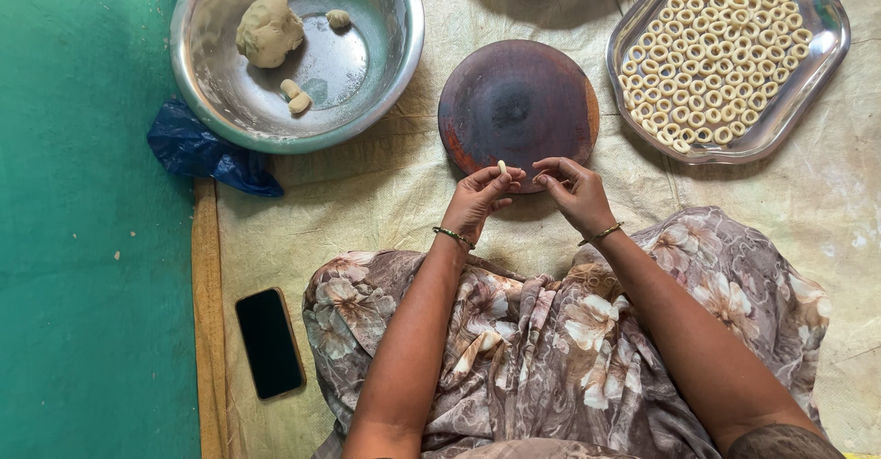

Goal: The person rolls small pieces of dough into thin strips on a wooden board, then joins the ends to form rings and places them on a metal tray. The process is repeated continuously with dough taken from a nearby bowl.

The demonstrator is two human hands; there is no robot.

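- My left hand [477,197] is raised just over my lap, wrist bent, fingers curled in; its grip is pinched shut on a small piece of dough [501,167] that sticks up between thumb and fingertips.
- My right hand [574,191] sits just beside it, fingers curled toward the left hand, fingertips nearly meeting; I cannot tell whether this grip has hold of anything.
- Both forearms run down from my lap, each wrist wearing a thin bangle.
- The dough piece hangs at the near edge of the round dark wooden board [518,103], which lies on the pale mat [385,193] straight ahead of my hands.
- To the left of the board stands a big steel bowl [385,73] with a lump of dough [268,27] and a few small bits in it.
- To the right lies a steel tray [808,73] packed with small dough rings [711,50] in rows.
- A blue plastic bag [197,151] is tucked under the bowl's near left edge.
- A black phone [269,341] lies on the mat beside my left knee, well apart from my hands.
- Nothing stands between my hands and the board.
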